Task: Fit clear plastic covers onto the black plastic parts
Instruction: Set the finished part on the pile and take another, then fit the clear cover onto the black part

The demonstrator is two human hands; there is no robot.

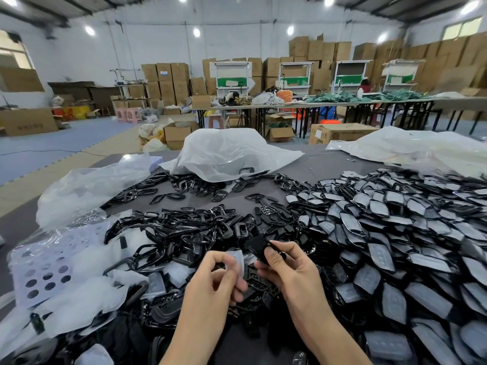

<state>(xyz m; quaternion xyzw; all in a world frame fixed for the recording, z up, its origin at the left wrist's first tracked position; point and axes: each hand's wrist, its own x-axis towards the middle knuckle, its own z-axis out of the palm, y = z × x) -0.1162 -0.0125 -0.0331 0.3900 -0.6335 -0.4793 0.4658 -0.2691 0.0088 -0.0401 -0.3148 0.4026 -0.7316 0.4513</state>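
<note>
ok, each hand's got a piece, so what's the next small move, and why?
Probably close the gap: bring the left hand across and seat the clear cover on the black part. The left hand pinches the cover, the right hand grips the part, and the two pieces sit side by side, apparently not yet mated. Blur hides their exact alignment.

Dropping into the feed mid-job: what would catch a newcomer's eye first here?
A huge heap of black plastic parts already wearing clear covers spreads across the right side, with a tangle of bare black plastic frames at centre. In front, the left hand pinches a clear plastic cover beside the small black plastic part gripped by the right hand.
</note>
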